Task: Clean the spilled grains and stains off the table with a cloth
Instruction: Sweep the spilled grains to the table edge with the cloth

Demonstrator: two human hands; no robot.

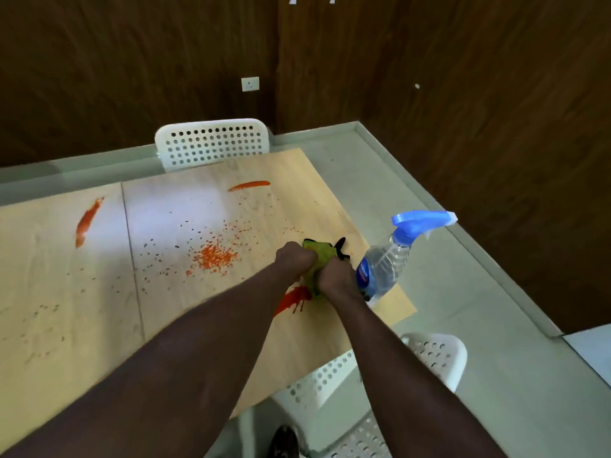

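Left grip (pixel 295 259) and right grip (pixel 335 277) clench the bunched yellow-green cloth (pixel 320 256); best flattened before wiping the near red stain (pixel 293 300).

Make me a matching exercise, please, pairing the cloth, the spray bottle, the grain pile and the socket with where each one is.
1 cloth
2 spray bottle
3 grain pile
4 socket

A on the brown wall
B in the middle of the table
C gripped by the left hand and right hand
D standing near the table's right edge

Pairs: 1-C, 2-D, 3-B, 4-A
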